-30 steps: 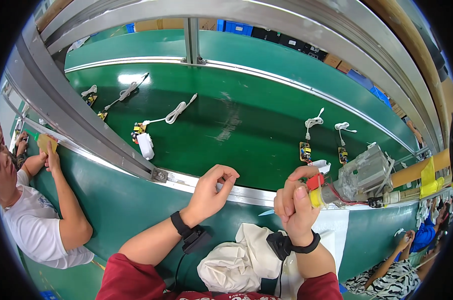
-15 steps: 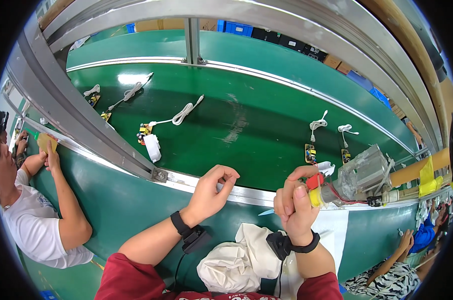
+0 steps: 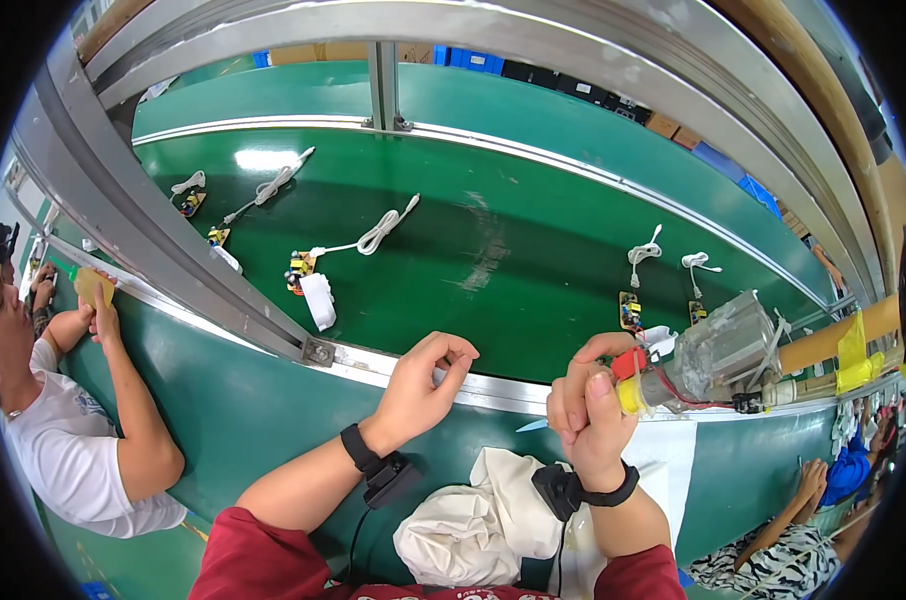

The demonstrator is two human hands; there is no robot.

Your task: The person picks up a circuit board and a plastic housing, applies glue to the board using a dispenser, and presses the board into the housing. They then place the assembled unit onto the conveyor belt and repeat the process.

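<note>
My left hand (image 3: 421,385) is held above the metal rail at the belt's near edge, its thumb and fingers curled together in a pinch. What lies between them, if anything, is hidden. My right hand (image 3: 595,410) is closed, fingers bent, beside the red and yellow end of a clear plastic cylinder device (image 3: 718,345) with wires. A thin blue pointed piece (image 3: 533,425) shows at the right hand's palm side; whether the hand holds it I cannot tell. Beyond the hands, a circuit board (image 3: 299,268) with a white cable and white casing (image 3: 319,302) lies on the green belt.
More cabled circuit boards lie on the belt at far left (image 3: 219,238) and right (image 3: 629,310). A metal frame post (image 3: 173,230) stands at left. White cloth (image 3: 478,520) lies close to me. A co-worker (image 3: 83,430) sits at left; others are at far right.
The circuit boards with their cables and casings have shifted slightly to the right along the belt. Both my hands have stayed nearly still.
</note>
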